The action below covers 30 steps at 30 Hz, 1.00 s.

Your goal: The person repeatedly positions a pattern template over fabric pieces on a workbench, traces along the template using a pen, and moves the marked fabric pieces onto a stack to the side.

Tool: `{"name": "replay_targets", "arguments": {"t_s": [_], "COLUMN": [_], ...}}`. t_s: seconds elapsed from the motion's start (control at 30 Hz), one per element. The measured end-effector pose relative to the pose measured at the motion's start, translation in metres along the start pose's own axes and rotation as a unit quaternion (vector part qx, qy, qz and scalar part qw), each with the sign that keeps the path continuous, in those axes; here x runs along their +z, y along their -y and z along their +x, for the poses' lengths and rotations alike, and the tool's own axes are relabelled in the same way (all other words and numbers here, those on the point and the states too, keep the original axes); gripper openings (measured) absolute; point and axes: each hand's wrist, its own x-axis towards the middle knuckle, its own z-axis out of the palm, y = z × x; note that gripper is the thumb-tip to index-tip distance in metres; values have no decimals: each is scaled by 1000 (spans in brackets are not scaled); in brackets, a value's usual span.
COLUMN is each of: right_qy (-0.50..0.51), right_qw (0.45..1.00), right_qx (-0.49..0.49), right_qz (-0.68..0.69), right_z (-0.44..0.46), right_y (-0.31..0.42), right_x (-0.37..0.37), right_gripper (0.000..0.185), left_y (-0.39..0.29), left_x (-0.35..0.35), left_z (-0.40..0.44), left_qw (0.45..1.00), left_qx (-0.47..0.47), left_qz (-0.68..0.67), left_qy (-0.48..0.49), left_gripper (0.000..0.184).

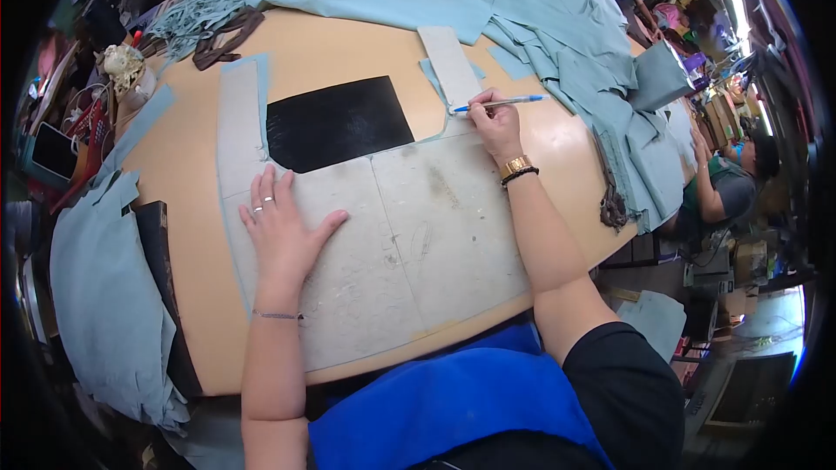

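Note:
A large pale grey pattern board (348,278), worn and stained, lies on light blue material (263,78) that shows along its edges. Two strips of the board extend away from me, with a black rectangular piece (335,122) between them. My left hand (283,218) is spread flat on the board near its inner left corner, fingers apart, rings on two fingers. My right hand (496,126) grips a blue-capped pen (522,99), its tip at the board's edge by the base of the right strip. A gold watch is on the right wrist.
Light blue sheets (557,26) cover the table's far right. Shredded strips (196,17) and a brown strap (228,39) lie at far left. A blue stack (109,296) hangs beside a dark bar (165,296) at left. Co-workers (731,183) are at the right.

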Motion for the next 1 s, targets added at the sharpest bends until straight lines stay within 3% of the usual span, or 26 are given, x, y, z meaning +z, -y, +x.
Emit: {"name": "replay_targets", "arguments": {"t_s": [0.23, 0.73, 0.83, 0.93, 1.0], "right_qy": [35, 59, 25, -45, -66], "right_qw": [997, 995, 996, 977, 988], "right_qx": [-7, -20, 9, 121, 129], "right_qz": [-69, -81, -84, 172, 45], "right_z": [-4, -5, 0, -19, -44], "right_y": [13, 15, 10, 36, 50], "right_x": [4, 3, -2, -19, -37], "right_gripper": [9, 6, 13, 13, 15], "left_y": [1, 3, 1, 8, 22], "left_x": [2, 2, -1, -2, -8], "left_z": [-1, -1, -1, -2, -6], "left_qw": [1000, 1000, 1000, 1000, 994], "left_qx": [2, 5, 1, 17, 35], "left_qz": [-3, -8, -7, -13, -93], "left_qy": [-10, -7, 2, 16, 50], "left_gripper": [90, 92, 91, 86, 83]}}
